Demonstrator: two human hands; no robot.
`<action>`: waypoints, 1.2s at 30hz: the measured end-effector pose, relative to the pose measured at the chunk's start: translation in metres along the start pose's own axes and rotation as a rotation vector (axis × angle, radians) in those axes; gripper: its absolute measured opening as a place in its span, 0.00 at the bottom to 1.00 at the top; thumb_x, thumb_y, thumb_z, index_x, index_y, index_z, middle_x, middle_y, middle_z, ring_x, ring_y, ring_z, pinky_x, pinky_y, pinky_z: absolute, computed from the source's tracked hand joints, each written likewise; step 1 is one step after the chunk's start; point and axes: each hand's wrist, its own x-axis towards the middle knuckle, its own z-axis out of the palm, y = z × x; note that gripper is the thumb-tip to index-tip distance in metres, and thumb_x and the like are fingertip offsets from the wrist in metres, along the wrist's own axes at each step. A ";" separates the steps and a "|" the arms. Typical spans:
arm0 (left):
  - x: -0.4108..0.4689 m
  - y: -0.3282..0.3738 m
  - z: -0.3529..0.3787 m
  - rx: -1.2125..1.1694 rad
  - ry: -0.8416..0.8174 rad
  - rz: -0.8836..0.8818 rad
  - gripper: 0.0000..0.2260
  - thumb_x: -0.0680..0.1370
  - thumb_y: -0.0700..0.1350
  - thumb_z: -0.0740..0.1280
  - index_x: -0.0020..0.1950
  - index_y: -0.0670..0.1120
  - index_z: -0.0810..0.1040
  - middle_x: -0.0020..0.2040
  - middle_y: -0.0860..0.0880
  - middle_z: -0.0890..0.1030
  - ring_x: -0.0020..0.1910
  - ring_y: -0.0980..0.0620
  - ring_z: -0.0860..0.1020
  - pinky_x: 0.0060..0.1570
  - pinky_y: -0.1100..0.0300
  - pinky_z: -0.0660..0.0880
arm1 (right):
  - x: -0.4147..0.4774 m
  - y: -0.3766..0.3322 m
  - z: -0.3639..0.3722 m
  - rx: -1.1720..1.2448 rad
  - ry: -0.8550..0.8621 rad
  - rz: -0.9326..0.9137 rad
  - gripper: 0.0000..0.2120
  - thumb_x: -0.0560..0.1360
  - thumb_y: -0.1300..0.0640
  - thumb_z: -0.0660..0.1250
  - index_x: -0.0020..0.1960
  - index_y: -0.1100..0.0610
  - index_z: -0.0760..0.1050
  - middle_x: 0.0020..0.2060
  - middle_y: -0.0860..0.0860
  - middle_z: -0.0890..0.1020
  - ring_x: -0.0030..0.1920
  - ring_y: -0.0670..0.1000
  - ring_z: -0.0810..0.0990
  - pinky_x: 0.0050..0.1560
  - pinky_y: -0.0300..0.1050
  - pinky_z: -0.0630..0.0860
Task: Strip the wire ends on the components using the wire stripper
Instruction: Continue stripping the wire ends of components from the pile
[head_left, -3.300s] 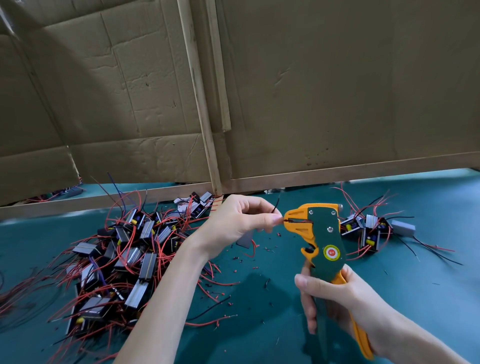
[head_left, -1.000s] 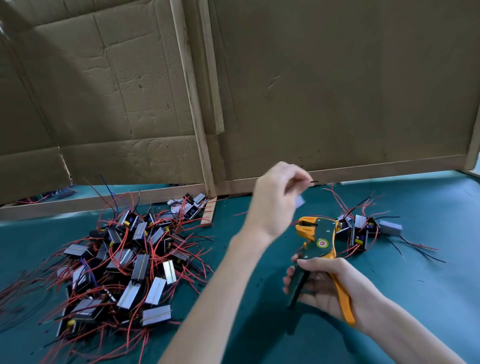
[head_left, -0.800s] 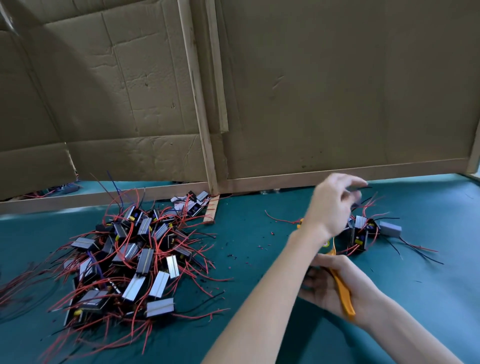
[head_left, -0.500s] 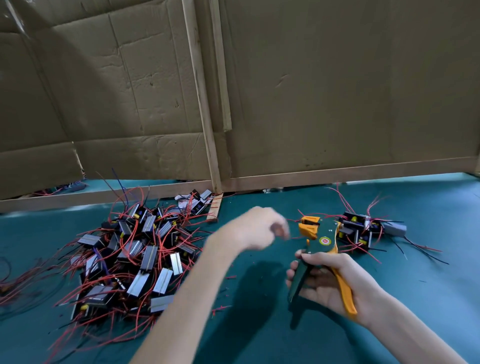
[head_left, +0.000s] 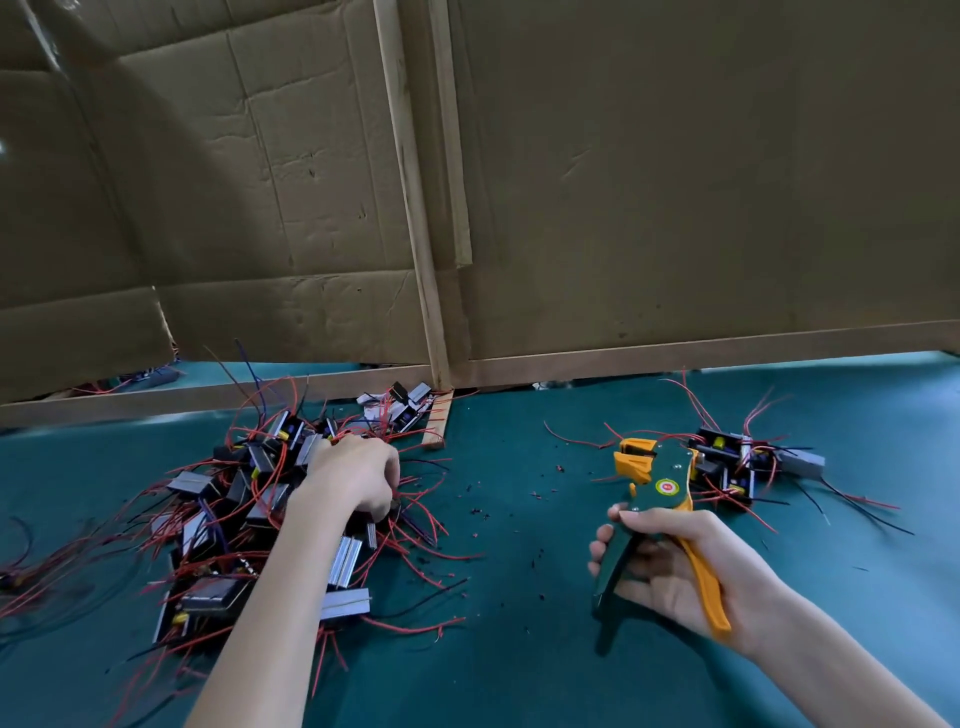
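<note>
- On the green mat (head_left: 519, 665), left of centre: my left hand (head_left: 358, 480) reaches down into the large heap of components (head_left: 223, 525), small boxed modules with metal-clad sides that trail red and black leads. My fingers curl into the tangle. Their tips are hidden among the wires, so I cannot tell whether they have closed on a module.
- Right of centre: my right hand (head_left: 670, 566) wraps the wire stripper (head_left: 657, 491) by its green and orange handles, with the head up and turned toward the left hand. The handles stand apart and the orange jaws gape with nothing between them. I judge the tool is held ready so that the next lead can be fed straight in from the left.
- Just behind the stripper, well apart from the large heap: the small heap of components (head_left: 727, 467). These are probably the finished ones, kept on the tool side so the two lots do not mix.
- Between the heaps: dark insulation scraps (head_left: 480, 512) dot the mat, about where I judge the stripping is done.
- Containers: no bin or tray shows. Both lots lie loose on the mat, backed by the cardboard wall (head_left: 675, 182).
</note>
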 end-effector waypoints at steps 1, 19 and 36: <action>0.002 0.000 0.003 0.004 0.016 0.003 0.14 0.70 0.44 0.75 0.50 0.57 0.75 0.55 0.54 0.78 0.62 0.50 0.71 0.65 0.49 0.61 | 0.000 0.000 0.000 0.001 0.000 0.001 0.12 0.61 0.67 0.71 0.45 0.66 0.78 0.39 0.64 0.81 0.37 0.63 0.83 0.37 0.57 0.82; -0.010 0.014 -0.025 -1.320 0.731 0.315 0.20 0.77 0.40 0.68 0.64 0.53 0.66 0.48 0.52 0.78 0.45 0.61 0.77 0.47 0.72 0.71 | -0.002 0.001 0.001 -0.005 -0.008 -0.008 0.11 0.64 0.67 0.69 0.46 0.66 0.77 0.39 0.64 0.81 0.36 0.63 0.83 0.38 0.58 0.82; -0.009 0.100 0.035 -0.860 0.198 0.082 0.11 0.75 0.44 0.69 0.49 0.45 0.67 0.46 0.46 0.76 0.30 0.48 0.82 0.40 0.51 0.81 | -0.002 -0.006 -0.001 -0.005 0.008 -0.053 0.12 0.64 0.67 0.69 0.47 0.66 0.76 0.39 0.64 0.81 0.37 0.63 0.83 0.38 0.57 0.82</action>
